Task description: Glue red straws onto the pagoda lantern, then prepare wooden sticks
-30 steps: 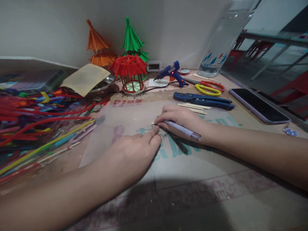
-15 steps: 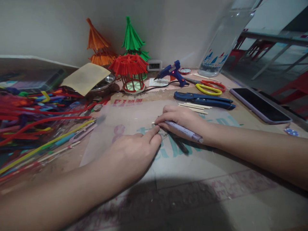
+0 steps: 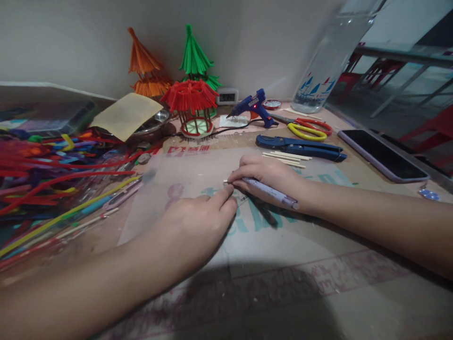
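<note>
My right hand (image 3: 271,174) is closed around a purple pen (image 3: 272,192), its back end pointing toward the lower right. At the right fingertips, the pale end of a thin stick (image 3: 225,181) pokes out to the left. My left hand (image 3: 201,217) rests on the sheet with its fingers together, the index fingertip meeting the right fingertips beside that stick. What lies under the left fingers is hidden. A small printed piece (image 3: 243,199) shows between the hands. Several cut pale sticks (image 3: 286,158) lie just beyond my right hand.
Blue cutters (image 3: 300,147), scissors (image 3: 307,130), a glue gun (image 3: 253,108) and a phone (image 3: 382,156) lie behind and right. A red-roofed pipe-cleaner model (image 3: 191,97) stands before orange and green ones. Pipe cleaners (image 3: 63,165) pile up left; a water bottle (image 3: 314,75) stands back right.
My left hand and forearm have shifted very slightly. The pen, the stick end and my right hand look the same.
</note>
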Demonstrator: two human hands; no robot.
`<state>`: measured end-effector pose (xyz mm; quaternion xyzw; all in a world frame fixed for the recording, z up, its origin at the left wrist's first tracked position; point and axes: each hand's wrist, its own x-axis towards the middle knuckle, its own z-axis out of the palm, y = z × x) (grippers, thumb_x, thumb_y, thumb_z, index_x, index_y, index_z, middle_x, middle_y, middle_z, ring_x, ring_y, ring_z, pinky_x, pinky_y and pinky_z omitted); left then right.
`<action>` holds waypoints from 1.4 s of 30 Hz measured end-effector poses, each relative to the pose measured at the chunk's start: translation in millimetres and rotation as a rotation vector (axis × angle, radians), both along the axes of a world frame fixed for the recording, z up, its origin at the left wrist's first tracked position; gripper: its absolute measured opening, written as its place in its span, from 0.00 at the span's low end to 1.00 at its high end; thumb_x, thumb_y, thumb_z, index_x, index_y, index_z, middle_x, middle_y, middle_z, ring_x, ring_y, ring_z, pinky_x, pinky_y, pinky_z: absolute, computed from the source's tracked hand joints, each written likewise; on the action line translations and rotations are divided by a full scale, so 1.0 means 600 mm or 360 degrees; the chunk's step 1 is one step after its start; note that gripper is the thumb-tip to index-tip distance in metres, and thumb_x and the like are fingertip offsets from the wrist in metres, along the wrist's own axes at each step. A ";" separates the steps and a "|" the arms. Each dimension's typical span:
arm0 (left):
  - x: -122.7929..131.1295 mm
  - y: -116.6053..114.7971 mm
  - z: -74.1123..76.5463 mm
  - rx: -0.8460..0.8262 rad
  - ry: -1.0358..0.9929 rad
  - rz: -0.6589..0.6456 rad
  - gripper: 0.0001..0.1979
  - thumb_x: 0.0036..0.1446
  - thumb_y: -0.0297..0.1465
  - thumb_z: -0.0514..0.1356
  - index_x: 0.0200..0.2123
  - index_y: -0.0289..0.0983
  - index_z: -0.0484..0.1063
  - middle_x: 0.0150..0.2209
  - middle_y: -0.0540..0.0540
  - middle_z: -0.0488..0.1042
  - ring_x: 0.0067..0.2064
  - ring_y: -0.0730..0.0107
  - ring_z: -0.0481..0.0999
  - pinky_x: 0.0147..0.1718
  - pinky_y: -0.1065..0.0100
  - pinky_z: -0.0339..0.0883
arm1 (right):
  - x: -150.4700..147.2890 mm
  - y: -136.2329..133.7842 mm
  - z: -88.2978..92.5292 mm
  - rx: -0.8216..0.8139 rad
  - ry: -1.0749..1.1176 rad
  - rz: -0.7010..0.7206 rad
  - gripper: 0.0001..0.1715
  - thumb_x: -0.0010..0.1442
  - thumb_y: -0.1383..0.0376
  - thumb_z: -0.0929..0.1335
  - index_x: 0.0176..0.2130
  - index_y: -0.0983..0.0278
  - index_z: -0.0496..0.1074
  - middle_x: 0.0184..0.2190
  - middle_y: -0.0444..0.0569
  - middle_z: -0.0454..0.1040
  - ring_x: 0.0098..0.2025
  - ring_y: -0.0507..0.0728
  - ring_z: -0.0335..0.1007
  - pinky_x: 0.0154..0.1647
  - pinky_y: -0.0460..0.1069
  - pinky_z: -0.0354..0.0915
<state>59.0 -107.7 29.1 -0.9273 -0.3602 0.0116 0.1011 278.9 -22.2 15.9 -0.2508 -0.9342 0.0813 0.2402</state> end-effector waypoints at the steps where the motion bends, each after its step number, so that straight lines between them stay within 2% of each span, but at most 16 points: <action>1: 0.000 0.000 -0.001 0.0006 0.0008 0.0003 0.18 0.65 0.23 0.53 0.56 0.32 0.71 0.61 0.34 0.74 0.42 0.57 0.84 0.38 0.57 0.82 | 0.000 0.000 0.000 -0.0003 0.0000 0.0000 0.16 0.72 0.61 0.64 0.45 0.64 0.80 0.36 0.50 0.75 0.36 0.55 0.71 0.36 0.48 0.61; 6: -0.001 -0.002 -0.003 0.0017 0.0040 0.0003 0.19 0.64 0.23 0.53 0.57 0.31 0.70 0.62 0.32 0.73 0.40 0.57 0.84 0.34 0.58 0.81 | 0.001 0.001 0.000 0.0002 0.0004 0.0025 0.17 0.72 0.60 0.64 0.45 0.64 0.80 0.36 0.50 0.75 0.36 0.55 0.71 0.36 0.48 0.62; 9: -0.002 -0.003 -0.001 -0.0011 0.0025 0.0013 0.19 0.64 0.23 0.53 0.57 0.32 0.71 0.61 0.32 0.73 0.40 0.57 0.84 0.35 0.58 0.81 | 0.001 0.001 -0.001 -0.0003 -0.0002 0.0010 0.17 0.72 0.59 0.64 0.45 0.64 0.80 0.36 0.50 0.75 0.36 0.55 0.71 0.36 0.48 0.62; 12: -0.001 -0.003 0.003 -0.0049 -0.0026 0.0069 0.16 0.65 0.24 0.53 0.54 0.35 0.72 0.58 0.36 0.75 0.39 0.58 0.83 0.34 0.59 0.79 | -0.001 0.001 -0.001 -0.0004 -0.0006 -0.0003 0.16 0.72 0.60 0.64 0.45 0.63 0.80 0.36 0.50 0.75 0.35 0.55 0.70 0.36 0.48 0.62; 15: 0.003 -0.003 0.009 -0.0026 -0.0028 0.0145 0.13 0.65 0.25 0.54 0.50 0.39 0.73 0.57 0.38 0.75 0.34 0.61 0.81 0.29 0.61 0.77 | -0.002 0.001 0.001 -0.0012 -0.0005 -0.0016 0.17 0.72 0.60 0.64 0.45 0.63 0.80 0.35 0.50 0.75 0.35 0.55 0.70 0.35 0.48 0.61; 20: 0.008 -0.007 0.018 0.0045 -0.0004 0.0208 0.11 0.64 0.27 0.55 0.46 0.40 0.74 0.64 0.37 0.69 0.28 0.65 0.79 0.23 0.63 0.73 | -0.003 -0.001 0.003 -0.0030 -0.0007 -0.0015 0.17 0.72 0.59 0.64 0.45 0.63 0.81 0.35 0.50 0.75 0.35 0.55 0.71 0.35 0.48 0.61; 25: 0.007 -0.010 0.020 0.0075 0.0042 0.0279 0.12 0.67 0.30 0.52 0.46 0.41 0.75 0.72 0.35 0.59 0.28 0.62 0.81 0.27 0.55 0.77 | -0.005 -0.004 0.004 0.0000 -0.0025 -0.0033 0.19 0.72 0.59 0.63 0.44 0.63 0.81 0.34 0.50 0.74 0.35 0.56 0.71 0.36 0.49 0.61; 31: 0.006 -0.006 0.017 -0.0056 0.0010 0.0260 0.14 0.69 0.31 0.50 0.48 0.40 0.75 0.68 0.35 0.66 0.33 0.58 0.83 0.31 0.53 0.79 | -0.006 -0.003 0.000 0.0038 -0.0026 -0.0039 0.19 0.72 0.59 0.63 0.44 0.63 0.81 0.34 0.50 0.74 0.34 0.56 0.71 0.35 0.49 0.60; 37: 0.007 -0.003 0.013 -0.0046 -0.0002 0.0255 0.13 0.69 0.32 0.50 0.48 0.41 0.74 0.63 0.37 0.72 0.35 0.55 0.84 0.37 0.46 0.79 | -0.005 0.005 -0.013 0.0058 0.0052 0.0009 0.19 0.72 0.59 0.63 0.44 0.64 0.81 0.35 0.50 0.75 0.34 0.55 0.70 0.34 0.48 0.59; 42: 0.006 -0.004 0.014 -0.0084 -0.0012 0.0246 0.12 0.69 0.31 0.50 0.46 0.40 0.74 0.63 0.35 0.71 0.33 0.55 0.83 0.31 0.51 0.79 | -0.005 0.006 -0.017 0.0047 0.0078 0.0011 0.18 0.72 0.58 0.64 0.44 0.63 0.81 0.35 0.50 0.75 0.34 0.54 0.69 0.34 0.48 0.59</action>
